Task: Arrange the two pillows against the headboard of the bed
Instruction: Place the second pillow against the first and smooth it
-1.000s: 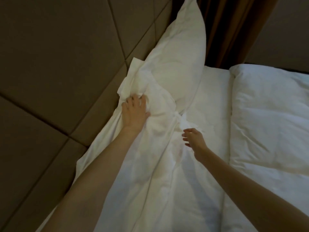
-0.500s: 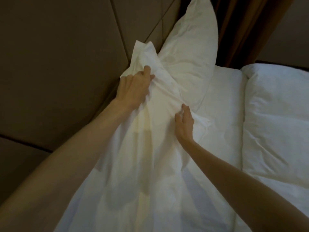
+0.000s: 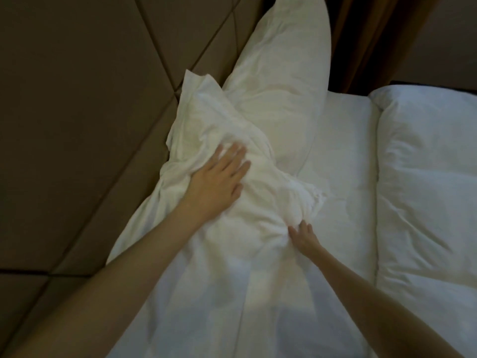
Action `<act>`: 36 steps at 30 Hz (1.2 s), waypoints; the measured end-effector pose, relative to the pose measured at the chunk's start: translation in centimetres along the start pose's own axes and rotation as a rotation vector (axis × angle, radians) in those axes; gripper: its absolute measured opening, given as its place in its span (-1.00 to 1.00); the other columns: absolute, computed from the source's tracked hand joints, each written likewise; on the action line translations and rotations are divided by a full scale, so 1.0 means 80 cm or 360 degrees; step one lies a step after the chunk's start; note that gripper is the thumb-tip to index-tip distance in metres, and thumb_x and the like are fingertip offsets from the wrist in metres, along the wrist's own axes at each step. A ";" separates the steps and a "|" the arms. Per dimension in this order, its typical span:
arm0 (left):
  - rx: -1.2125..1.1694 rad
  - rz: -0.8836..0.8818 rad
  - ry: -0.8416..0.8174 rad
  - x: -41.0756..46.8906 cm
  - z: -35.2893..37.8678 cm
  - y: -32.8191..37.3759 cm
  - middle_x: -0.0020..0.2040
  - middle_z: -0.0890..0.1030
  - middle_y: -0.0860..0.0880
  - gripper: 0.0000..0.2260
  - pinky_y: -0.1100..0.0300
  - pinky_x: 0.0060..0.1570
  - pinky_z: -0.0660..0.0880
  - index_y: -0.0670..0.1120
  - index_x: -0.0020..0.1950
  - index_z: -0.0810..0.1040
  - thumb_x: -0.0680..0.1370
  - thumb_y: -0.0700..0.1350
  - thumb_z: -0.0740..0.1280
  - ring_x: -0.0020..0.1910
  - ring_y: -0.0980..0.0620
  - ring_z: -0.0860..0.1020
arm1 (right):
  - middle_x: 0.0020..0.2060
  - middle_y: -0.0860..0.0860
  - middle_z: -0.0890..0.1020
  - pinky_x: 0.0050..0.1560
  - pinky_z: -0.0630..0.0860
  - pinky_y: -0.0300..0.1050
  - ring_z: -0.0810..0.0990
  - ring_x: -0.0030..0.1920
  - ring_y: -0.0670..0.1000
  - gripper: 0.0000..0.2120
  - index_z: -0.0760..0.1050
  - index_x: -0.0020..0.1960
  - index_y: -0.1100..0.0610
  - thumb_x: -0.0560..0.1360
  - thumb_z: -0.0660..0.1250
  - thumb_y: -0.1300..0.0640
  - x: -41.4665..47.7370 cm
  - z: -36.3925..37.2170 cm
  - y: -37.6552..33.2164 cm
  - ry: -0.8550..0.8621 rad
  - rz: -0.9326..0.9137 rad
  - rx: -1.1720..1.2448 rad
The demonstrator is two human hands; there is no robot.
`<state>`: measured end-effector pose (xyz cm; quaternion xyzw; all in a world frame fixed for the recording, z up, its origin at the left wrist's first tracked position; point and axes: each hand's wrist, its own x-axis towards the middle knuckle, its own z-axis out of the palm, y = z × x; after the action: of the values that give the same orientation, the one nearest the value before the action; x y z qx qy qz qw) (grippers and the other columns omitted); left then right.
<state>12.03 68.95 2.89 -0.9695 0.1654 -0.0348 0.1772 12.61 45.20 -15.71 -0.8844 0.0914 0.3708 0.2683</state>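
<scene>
Two white pillows lean along the brown padded headboard (image 3: 85, 104). The far pillow (image 3: 286, 73) stands upright against it. The near pillow (image 3: 232, 267) lies lower, its crumpled top end overlapping the far one. My left hand (image 3: 219, 182) lies flat on the near pillow's upper part, fingers spread, pressing it down. My right hand (image 3: 303, 235) pinches a fold of that pillow's cover at its right edge.
The white bed sheet (image 3: 343, 189) runs to the right of the pillows. A folded white duvet (image 3: 426, 202) lies further right. A brown curtain (image 3: 366, 40) hangs behind the far pillow.
My left hand let go of the near pillow's top corner and now presses flat lower down. My right hand moved down its right edge and gripped the cover. The pillow's top dropped.
</scene>
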 end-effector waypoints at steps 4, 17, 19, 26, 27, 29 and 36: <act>-0.0110 -0.0277 0.0063 0.008 -0.001 -0.030 0.56 0.15 -0.17 -0.49 0.05 0.47 0.07 -0.08 0.51 0.25 0.60 0.08 0.09 0.52 -0.10 0.17 | 0.52 0.20 0.18 0.42 0.23 0.06 0.26 0.47 0.21 -0.47 0.11 0.50 0.27 0.61 0.06 0.04 -0.023 -0.014 -0.044 0.0526 -0.0186 0.0402; -0.0039 -0.0472 0.0062 -0.052 -0.001 0.017 0.57 0.13 -0.16 -0.44 -0.09 0.48 0.04 -0.12 0.54 0.13 0.58 0.04 0.11 0.54 -0.13 0.12 | 0.59 0.01 -0.11 0.52 -0.10 0.15 -0.12 0.58 0.06 -0.39 -0.18 0.57 0.08 0.61 -0.15 -0.15 -0.026 0.006 -0.112 0.0350 -0.0514 0.0048; 0.0017 -0.0455 0.0065 -0.074 0.002 0.036 0.56 0.17 -0.15 -0.42 -0.13 0.46 0.09 -0.12 0.53 0.17 0.54 0.01 0.17 0.53 -0.13 0.17 | 0.58 0.00 -0.20 0.51 -0.11 0.18 -0.16 0.58 0.05 -0.37 -0.23 0.57 0.08 0.60 -0.18 -0.17 -0.012 0.023 -0.076 0.0260 -0.0347 -0.0173; 0.0067 -0.0219 -0.0016 -0.125 0.019 0.096 0.54 0.21 -0.15 -0.40 -0.16 0.46 0.09 -0.12 0.51 0.24 0.51 0.03 0.25 0.52 -0.13 0.20 | 0.57 0.16 0.00 0.51 0.04 0.21 0.03 0.55 0.19 -0.29 -0.11 0.56 0.16 0.56 0.05 -0.15 -0.008 0.028 -0.032 0.0035 0.0039 0.0029; 0.0048 -0.0192 -0.0065 -0.135 0.022 0.098 0.53 0.24 -0.14 -0.42 -0.13 0.45 0.13 -0.11 0.49 0.29 0.49 0.01 0.27 0.51 -0.12 0.23 | 0.55 0.19 0.08 0.50 0.08 0.20 0.09 0.53 0.22 -0.30 -0.04 0.55 0.20 0.56 0.09 -0.13 -0.011 0.024 -0.026 -0.0016 0.0053 0.0030; 0.0029 -0.0167 -0.0121 -0.154 0.024 0.091 0.50 0.32 -0.11 -0.45 -0.12 0.43 0.23 -0.09 0.44 0.38 0.45 -0.04 0.32 0.47 -0.10 0.30 | 0.50 0.23 0.18 0.47 0.17 0.18 0.19 0.49 0.24 -0.35 0.07 0.52 0.25 0.56 0.12 -0.06 -0.024 0.016 -0.021 -0.0051 0.0041 -0.0063; 0.0068 -0.0347 -0.0224 -0.220 0.005 0.059 0.56 0.17 -0.12 -0.42 -0.15 0.45 0.10 -0.07 0.53 0.21 0.53 -0.01 0.25 0.53 -0.09 0.18 | 0.38 0.24 0.31 0.29 0.36 0.12 0.38 0.35 0.28 -0.50 0.17 0.42 0.33 0.56 0.12 0.13 -0.101 0.022 -0.061 0.0187 -0.0365 0.0040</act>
<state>-5.97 70.78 0.68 -0.9778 0.0453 0.0107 0.2042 7.59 49.90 -9.05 -0.9058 0.0100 0.2840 0.3141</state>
